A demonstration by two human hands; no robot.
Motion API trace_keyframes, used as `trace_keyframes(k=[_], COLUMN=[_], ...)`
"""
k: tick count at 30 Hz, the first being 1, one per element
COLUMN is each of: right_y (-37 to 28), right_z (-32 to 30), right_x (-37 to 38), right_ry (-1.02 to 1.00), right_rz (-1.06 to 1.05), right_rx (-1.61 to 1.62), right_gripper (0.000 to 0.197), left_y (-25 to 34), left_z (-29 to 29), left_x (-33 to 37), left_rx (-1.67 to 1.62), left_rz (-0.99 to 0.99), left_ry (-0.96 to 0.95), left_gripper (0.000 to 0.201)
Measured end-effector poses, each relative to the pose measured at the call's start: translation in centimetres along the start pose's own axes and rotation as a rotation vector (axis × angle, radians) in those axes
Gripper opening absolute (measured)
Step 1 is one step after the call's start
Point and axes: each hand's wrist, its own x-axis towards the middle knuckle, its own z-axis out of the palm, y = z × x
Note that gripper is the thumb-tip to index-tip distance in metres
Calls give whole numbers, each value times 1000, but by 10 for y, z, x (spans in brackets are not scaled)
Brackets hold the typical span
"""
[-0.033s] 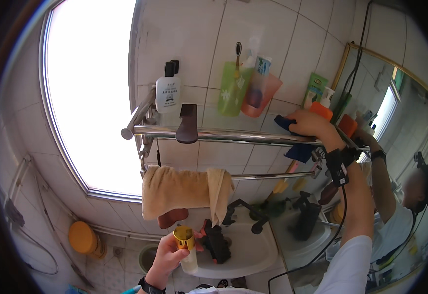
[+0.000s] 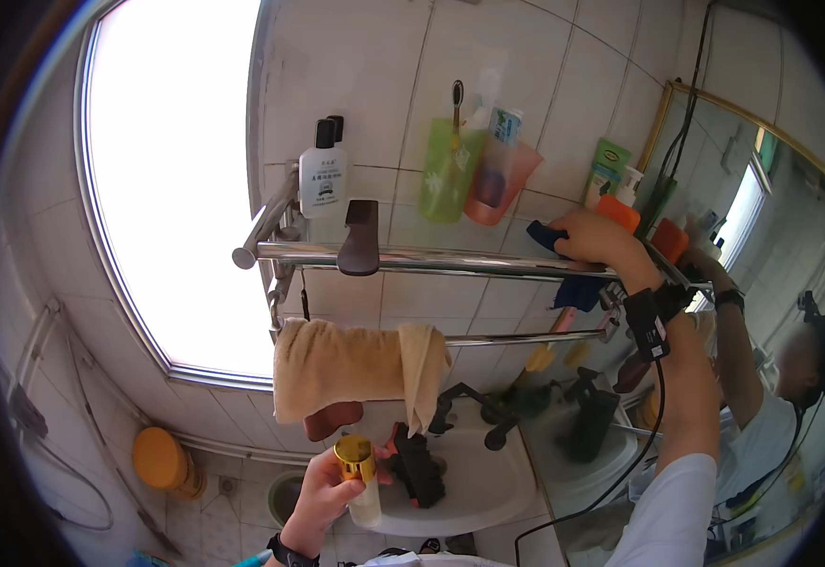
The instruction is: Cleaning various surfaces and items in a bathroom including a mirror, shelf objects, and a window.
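My left hand, low in the view, is closed around a small clear bottle with a gold cap, held upright in front of the sink. A dark blue cloth is gripped in my right hand at the right end of the metal wall rack. Part of that cloth hangs below the rack's bar. Close by my right hand stand an orange container, a white pump bottle and a green packet.
On the rack are white bottles, a dark brown comb-like piece, a green cup with a toothbrush, and a pink cup. A tan towel hangs over the sink. A mirror covers the right wall.
The hanging part of the blue cloth looks slightly smaller and has shifted a little. Both hands are almost where they were.
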Motion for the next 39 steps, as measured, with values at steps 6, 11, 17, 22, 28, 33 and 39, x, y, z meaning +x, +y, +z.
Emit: trace_keyframes(k=[6, 11, 17, 22, 28, 33, 39], right_y=[7, 38, -14, -101, -107, -45, 43], right_z=[-8, -33, -17, 33, 27, -17, -47], right_x=[-17, -68, -136, -135, -122, -92, 11], right_ry=[88, 796, 487, 250, 276, 645, 615], right_rz=[-264, -70, -47, -633, -386, -333, -33], right_rx=[221, 726, 1006, 698, 793, 822, 660], right_gripper=[36, 24, 43, 61, 50, 46, 60], left_y=[4, 18, 65, 81, 86, 93, 72], left_z=[-2, 7, 61, 116, 156, 153, 127], left_x=[-1, 15, 56, 113, 148, 147, 112], left_rx=[-19, 2, 165, 321, 361, 320, 368], left_rz=[6, 58, 198, 578, 565, 697, 547], left_ry=[-73, -206, -193, -329, -192, -205, -77], left_gripper=[53, 51, 62, 63, 88, 92, 83])
